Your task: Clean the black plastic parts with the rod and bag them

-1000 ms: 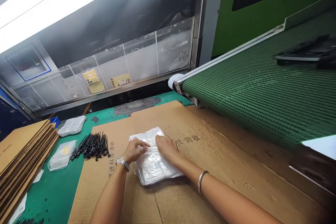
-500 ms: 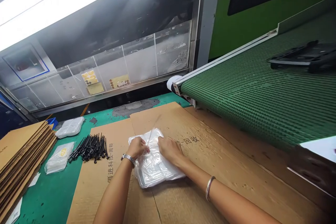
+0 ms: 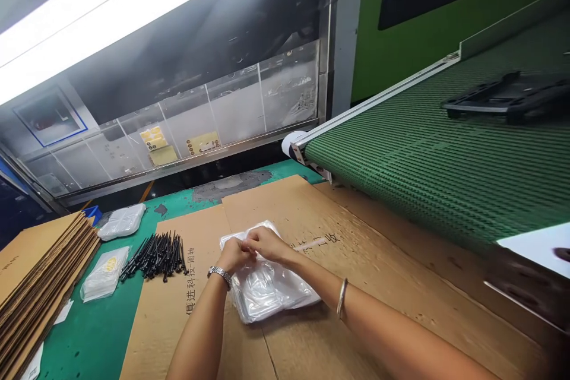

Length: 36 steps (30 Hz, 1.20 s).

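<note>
My left hand [image 3: 234, 255] and my right hand [image 3: 267, 243] meet above a stack of clear plastic bags [image 3: 271, 291], which lies on a flattened cardboard sheet [image 3: 196, 309]. Their fingertips pinch a thin pale strip [image 3: 309, 243], probably a plastic cable tie, which runs to the right across the stack's far edge. Where the strip passes between my fingers, it is hidden. A metal-link watch circles my left wrist, and a metal bangle circles my right forearm.
Left of the sheet lie loose black cable ties [image 3: 155, 258] and bagged white items [image 3: 105, 273]. Further left stands a stack of flattened cardboard [image 3: 40, 273] on a green work mat [image 3: 84, 326]. A green conveyor belt [image 3: 445, 154] carrying a black object [image 3: 507, 98] runs along the right.
My hands have closed together, with my right hand moving left to meet the left. The pale strip now runs right instead of upward. The whole view has shifted slightly.
</note>
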{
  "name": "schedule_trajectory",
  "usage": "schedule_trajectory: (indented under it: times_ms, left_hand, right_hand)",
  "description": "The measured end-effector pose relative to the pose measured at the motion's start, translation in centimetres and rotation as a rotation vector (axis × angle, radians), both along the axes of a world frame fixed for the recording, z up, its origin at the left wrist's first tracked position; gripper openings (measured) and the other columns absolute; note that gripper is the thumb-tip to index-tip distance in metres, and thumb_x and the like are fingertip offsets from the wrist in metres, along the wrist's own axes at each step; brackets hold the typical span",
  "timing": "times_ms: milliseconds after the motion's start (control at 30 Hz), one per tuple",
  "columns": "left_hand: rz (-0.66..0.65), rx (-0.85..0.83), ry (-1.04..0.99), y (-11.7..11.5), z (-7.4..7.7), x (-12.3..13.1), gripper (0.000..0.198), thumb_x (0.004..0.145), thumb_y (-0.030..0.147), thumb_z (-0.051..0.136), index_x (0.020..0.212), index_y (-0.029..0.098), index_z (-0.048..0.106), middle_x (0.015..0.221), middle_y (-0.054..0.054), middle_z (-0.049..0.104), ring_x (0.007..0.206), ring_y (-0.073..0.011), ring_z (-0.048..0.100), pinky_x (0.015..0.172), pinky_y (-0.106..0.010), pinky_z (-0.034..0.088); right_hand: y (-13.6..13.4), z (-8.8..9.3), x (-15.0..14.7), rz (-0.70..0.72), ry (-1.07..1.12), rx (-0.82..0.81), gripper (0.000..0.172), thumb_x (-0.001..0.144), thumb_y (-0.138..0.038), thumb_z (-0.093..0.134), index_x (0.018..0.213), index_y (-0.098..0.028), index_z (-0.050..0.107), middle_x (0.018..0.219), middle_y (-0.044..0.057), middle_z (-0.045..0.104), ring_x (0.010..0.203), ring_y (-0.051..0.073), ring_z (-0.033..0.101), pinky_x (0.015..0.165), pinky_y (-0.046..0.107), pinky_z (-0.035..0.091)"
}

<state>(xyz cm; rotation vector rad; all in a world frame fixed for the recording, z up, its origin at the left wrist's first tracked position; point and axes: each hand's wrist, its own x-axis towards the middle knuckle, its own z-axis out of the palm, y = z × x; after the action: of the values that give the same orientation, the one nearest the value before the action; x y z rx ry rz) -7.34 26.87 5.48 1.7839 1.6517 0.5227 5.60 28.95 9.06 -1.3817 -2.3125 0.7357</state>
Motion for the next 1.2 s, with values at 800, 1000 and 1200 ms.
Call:
schedule_trajectory:
  times_ms: [800, 1000, 1200]
  left_hand:
    - [0.141, -0.074, -0.218, 0.5, -0.6, -0.2, 0.023, 0.084, 0.035, 0.055, 0.081, 0.012, 0.059, 0.075, 0.0, 0.061, 0.065, -0.0111, 0.058, 0.061, -0.028, 0.05]
    - [0.124, -0.039, -0.176, 0.3, -0.8, 0.0, 0.02, 0.084, 0.032, 0.055, 0.082, 0.012, 0.059, 0.077, 0.0, 0.061, 0.066, -0.0108, 0.058, 0.06, -0.028, 0.051]
    - [0.124, 0.024, 0.021, -0.1, -0.2, 0.4, 0.019, 0.083, 0.031, 0.056, 0.083, 0.012, 0.059, 0.08, -0.001, 0.062, 0.07, -0.0123, 0.059, 0.063, -0.03, 0.051]
  right_hand:
    - [-0.8, -1.4, 2.5, 0.163, -0.141, 0.092, 0.015, 0.089, -0.027, 0.057, 0.087, -0.014, 0.062, 0.092, 0.003, 0.063, 0.092, 0.019, 0.059, 0.088, 0.043, 0.044]
    - [-0.2, -1.7, 1.3, 0.152, -0.161, 0.121, 0.016, 0.09, -0.029, 0.056, 0.092, -0.014, 0.062, 0.099, 0.004, 0.062, 0.096, 0.02, 0.057, 0.088, 0.043, 0.044]
    - [0.1, -2.9, 1.3, 0.177, -0.141, 0.126, 0.015, 0.09, -0.028, 0.057, 0.091, -0.013, 0.062, 0.097, 0.004, 0.062, 0.094, 0.02, 0.058, 0.086, 0.042, 0.045]
